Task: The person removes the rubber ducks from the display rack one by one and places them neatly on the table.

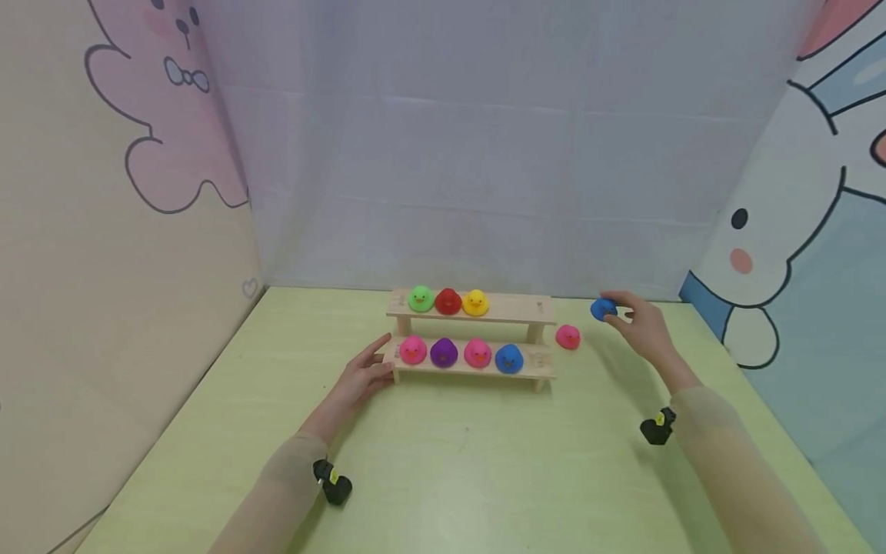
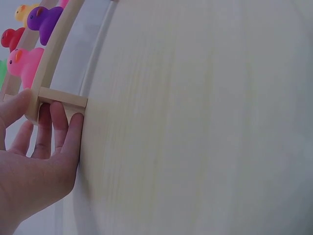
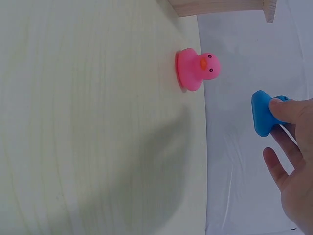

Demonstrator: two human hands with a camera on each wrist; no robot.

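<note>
My right hand (image 1: 644, 329) pinches a blue rubber duck (image 3: 264, 113) between thumb and fingers, raised above the table's back right. Below and left of it, a pink rubber duck (image 1: 568, 337) sits on the table beside the stand. My left hand (image 1: 361, 377) holds the left end of a two-step wooden stand (image 1: 515, 308), thumb at the lower board's end and fingers by its leg (image 2: 63, 97). The upper step carries a green duck (image 1: 421, 298), a red duck (image 1: 448, 302) and a yellow duck (image 1: 475, 302). Along the lower step are pink (image 1: 413, 350), purple (image 1: 444, 353), pink (image 1: 477, 353) and blue ducks (image 1: 509, 358).
The pale wood-grain table (image 1: 471, 462) ends at a light cloth backdrop (image 1: 484, 169) just behind the stand. Printed cartoon side panels flank it, a pink figure (image 1: 173, 138) on the left and a white rabbit (image 1: 768, 223) on the right.
</note>
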